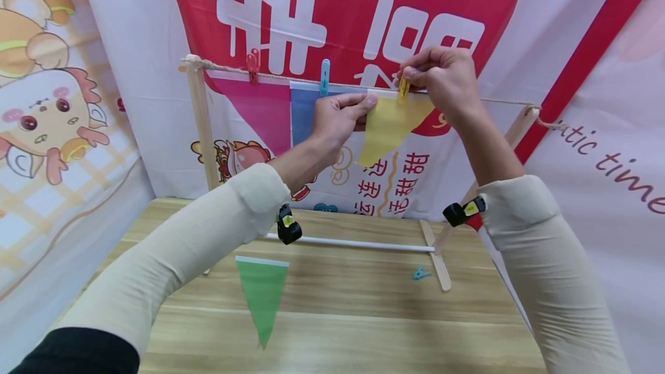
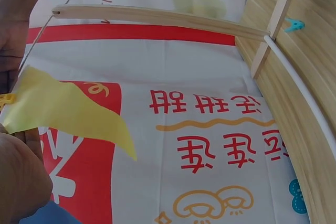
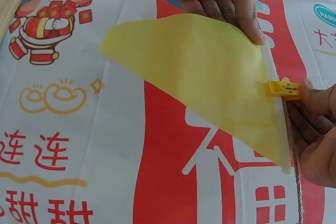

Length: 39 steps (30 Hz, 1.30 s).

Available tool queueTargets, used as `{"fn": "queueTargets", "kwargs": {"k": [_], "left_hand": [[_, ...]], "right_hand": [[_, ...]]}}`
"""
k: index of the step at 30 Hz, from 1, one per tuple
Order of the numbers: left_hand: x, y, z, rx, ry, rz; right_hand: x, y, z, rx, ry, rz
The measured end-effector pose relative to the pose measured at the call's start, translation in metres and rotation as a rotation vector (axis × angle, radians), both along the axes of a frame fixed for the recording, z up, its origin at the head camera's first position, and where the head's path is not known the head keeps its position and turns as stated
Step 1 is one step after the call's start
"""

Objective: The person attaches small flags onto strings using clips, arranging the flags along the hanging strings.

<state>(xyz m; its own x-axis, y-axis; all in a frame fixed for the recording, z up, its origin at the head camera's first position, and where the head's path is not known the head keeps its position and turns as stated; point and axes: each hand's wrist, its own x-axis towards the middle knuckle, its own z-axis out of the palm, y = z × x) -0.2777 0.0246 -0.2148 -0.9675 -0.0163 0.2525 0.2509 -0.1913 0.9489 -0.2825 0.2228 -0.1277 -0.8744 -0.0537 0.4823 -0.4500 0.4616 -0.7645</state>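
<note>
Fingertips of the right hand (image 1: pixel 441 77) pinch a small yellow plastic clothes peg (image 1: pixel 403 89) over the thin twine line (image 1: pixel 499 100), its jaws biting the white top hem of the yellow triangular paper pennant (image 1: pixel 389 126). Left hand (image 1: pixel 337 117) pinches the pennant's upper corner, just left of the peg. Best practice, I judge: keep the hem level against the twine, taut between both hands, and seat the peg squarely before letting go.
</note>
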Motion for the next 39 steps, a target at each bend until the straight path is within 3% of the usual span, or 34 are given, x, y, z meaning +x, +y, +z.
{"fn": "queueTargets", "kwargs": {"k": [12, 19, 33, 39], "left_hand": [[0.000, 0.001, 0.001, 0.009, -0.040, -0.007], [0.000, 0.001, 0.000, -0.002, -0.028, -0.007], [0.000, 0.000, -0.005, -0.047, 0.016, -0.007], [0.002, -0.005, -0.009, -0.078, 0.056, -0.022]], "right_hand": [[-0.001, 0.007, 0.002, 0.180, -0.016, 0.050], [0.001, 0.010, 0.005, 0.254, -0.081, 0.063], [0.001, 0.013, 0.004, 0.304, -0.097, 0.054], [0.001, 0.015, 0.003, 0.274, -0.101, 0.018]]}}
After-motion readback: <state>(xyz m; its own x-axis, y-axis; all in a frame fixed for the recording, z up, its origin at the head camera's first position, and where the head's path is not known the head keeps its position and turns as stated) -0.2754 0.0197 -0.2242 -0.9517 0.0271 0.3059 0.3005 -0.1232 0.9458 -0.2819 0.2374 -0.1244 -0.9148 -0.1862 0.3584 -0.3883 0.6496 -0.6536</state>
